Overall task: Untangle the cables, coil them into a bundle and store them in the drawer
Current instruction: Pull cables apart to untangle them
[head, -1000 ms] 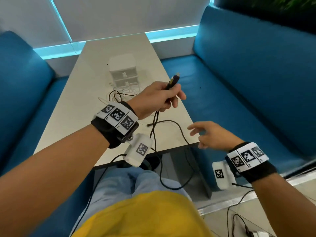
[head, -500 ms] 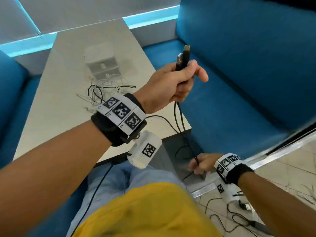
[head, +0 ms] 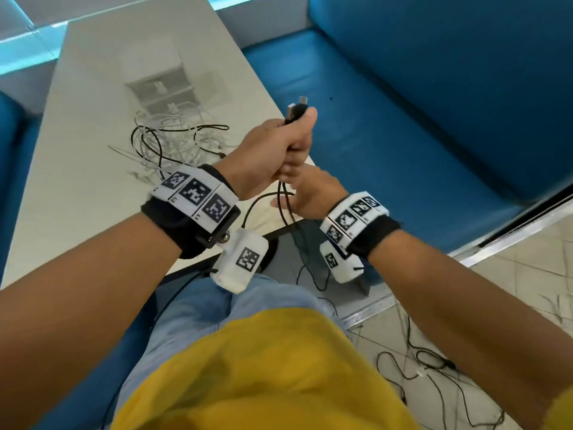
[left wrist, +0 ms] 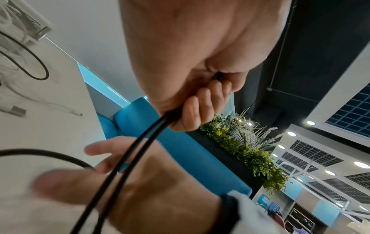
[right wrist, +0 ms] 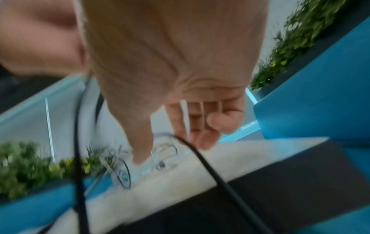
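My left hand [head: 291, 141] grips a black cable [head: 286, 206] in a fist above the table's near right corner. Both of the cable's plug ends [head: 296, 110] stick up out of the fist. Two black strands [left wrist: 138, 152] leave the fist and hang down past the table edge. My right hand [head: 302, 193] is just below the left hand, fingers [right wrist: 200, 126] straight and spread, with the strands running beside its thumb [right wrist: 140, 134]. A tangle of white and black cables [head: 173, 141] lies on the table in front of a small white drawer unit [head: 161, 85].
The pale table [head: 93, 212] runs away from me between blue benches [head: 403, 135]. My knees sit under its near edge. More thin black cables [head: 434, 367] lie on the tiled floor at the right.
My right hand rose from below the table's edge to just under the left hand. The left hand keeps its grip on the plug ends, with both plugs now standing up out of the fist.
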`<state>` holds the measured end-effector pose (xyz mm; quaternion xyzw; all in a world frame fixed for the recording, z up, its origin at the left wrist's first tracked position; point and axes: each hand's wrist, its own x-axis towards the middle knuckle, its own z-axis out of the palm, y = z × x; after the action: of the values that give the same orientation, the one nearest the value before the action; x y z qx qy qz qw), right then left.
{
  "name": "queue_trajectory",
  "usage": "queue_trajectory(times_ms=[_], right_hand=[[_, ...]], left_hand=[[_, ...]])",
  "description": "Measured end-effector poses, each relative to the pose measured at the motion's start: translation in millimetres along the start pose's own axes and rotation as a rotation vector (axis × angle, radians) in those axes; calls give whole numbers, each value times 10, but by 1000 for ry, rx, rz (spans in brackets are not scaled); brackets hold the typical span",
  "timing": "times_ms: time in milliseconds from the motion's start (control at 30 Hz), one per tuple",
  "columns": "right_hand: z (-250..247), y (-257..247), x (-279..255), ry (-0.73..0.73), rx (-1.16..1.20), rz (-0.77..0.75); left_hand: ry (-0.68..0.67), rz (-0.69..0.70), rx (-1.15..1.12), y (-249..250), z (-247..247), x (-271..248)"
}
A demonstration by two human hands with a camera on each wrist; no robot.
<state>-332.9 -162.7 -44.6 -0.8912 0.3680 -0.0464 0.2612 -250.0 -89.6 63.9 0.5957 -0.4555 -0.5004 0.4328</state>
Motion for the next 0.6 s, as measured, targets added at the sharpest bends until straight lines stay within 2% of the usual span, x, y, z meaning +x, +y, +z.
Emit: queue_trajectory(times_ms=[67,167,300,367,433,500,600], right_hand=[[113,-29,103,-47,-120,32],[147,46,75,28,-76,71],[-51,567,-226,117,289,200],[-73,909,-443,180,384,319],[-38,1121,-638,144,474,432],[-18,1211,-746,43,561,535],[-122,1099,-710,78,568,534]], left_hand=[[3,0,1,11,14,-23],[2,22,25,24,20,-63],[-91,86,147,-40,59,-115],[-155,99,186,-71,103,-127],[-184,102,184,-92,160,-115],[-174,133,181,-101,228,-90],[-135,194,223,-110,288,-67]])
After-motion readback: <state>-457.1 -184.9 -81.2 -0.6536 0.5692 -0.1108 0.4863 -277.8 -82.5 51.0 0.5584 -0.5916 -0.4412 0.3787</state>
